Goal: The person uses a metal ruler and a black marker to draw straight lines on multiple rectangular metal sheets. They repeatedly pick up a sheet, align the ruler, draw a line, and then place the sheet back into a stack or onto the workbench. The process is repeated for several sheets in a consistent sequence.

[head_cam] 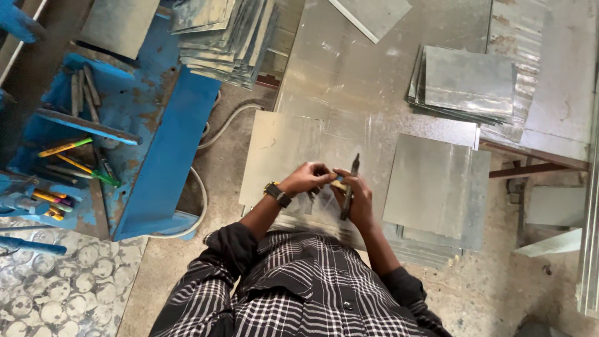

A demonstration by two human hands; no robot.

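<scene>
While the left forearm comes up from a rolled dark checked sleeve with a black wristwatch (277,194) at the wrist, the left hand (307,178) is curled, fingers bent inward toward the other hand; whether it pinches anything I cannot tell. The two hands meet just above a metal sheet (293,146) lying flat in front of the person. The right hand (357,198) is closed around a dark slender tool (349,187), which stands nearly upright, its tip poking above the fingers. The tool is thin, dark grey and rod-like; a small yellowish object (339,185) shows between the hands, too small to identify. To the left stands a blue metal rack (156,125) holding screwdrivers. To the right lies a stack of grey sheets (437,193), dull and faintly scratched.
</scene>
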